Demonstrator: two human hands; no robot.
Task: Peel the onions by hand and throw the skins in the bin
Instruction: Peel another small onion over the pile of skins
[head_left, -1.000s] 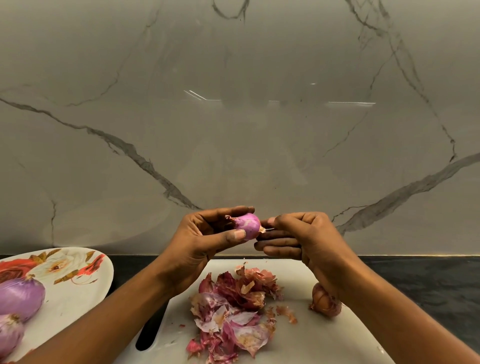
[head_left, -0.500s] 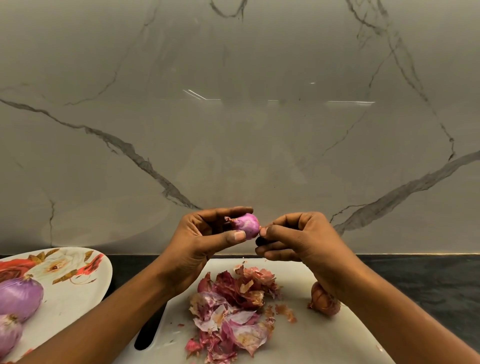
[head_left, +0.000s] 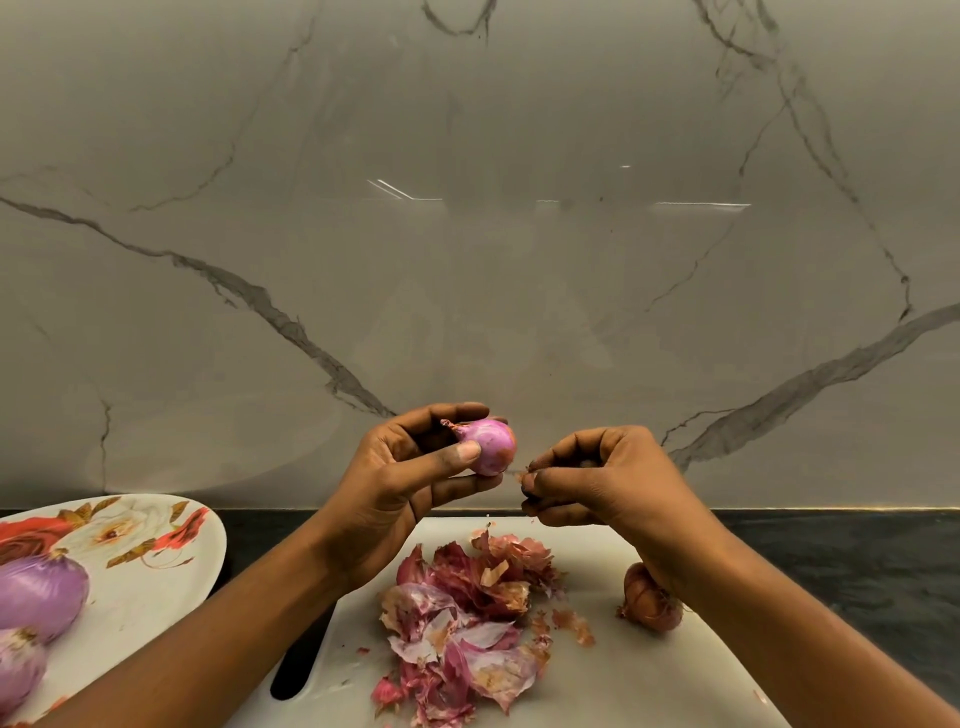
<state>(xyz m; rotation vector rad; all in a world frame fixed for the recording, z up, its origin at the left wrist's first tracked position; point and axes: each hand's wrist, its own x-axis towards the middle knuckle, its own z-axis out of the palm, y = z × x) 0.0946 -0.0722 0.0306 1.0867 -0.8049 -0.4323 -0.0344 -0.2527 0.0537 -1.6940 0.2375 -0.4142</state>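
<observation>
Grey-veined marble wall (head_left: 467, 260) rises behind the dark worktop (head_left: 857, 561). From the left I see a floral plate (head_left: 171, 571) with two peeled onions (head_left: 41, 592), then a white cutting board (head_left: 649, 675) bearing a heap of skins (head_left: 467, 613). Above it the left hand (head_left: 400, 483) grips the small onion (head_left: 493, 447), long axis nearly level, stem tip pointing left. Just beside it the right hand (head_left: 608, 478) pinches a skin scrap (head_left: 522, 472). An unpeeled onion (head_left: 649, 603) lies on the board's right.

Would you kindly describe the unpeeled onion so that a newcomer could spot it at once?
Start at the white cutting board. Right of its heap of pink skins, beside the right forearm, lies a small onion. It alone is brown and papery; the onions on the flowered plate and in the left hand are peeled purple.
</observation>
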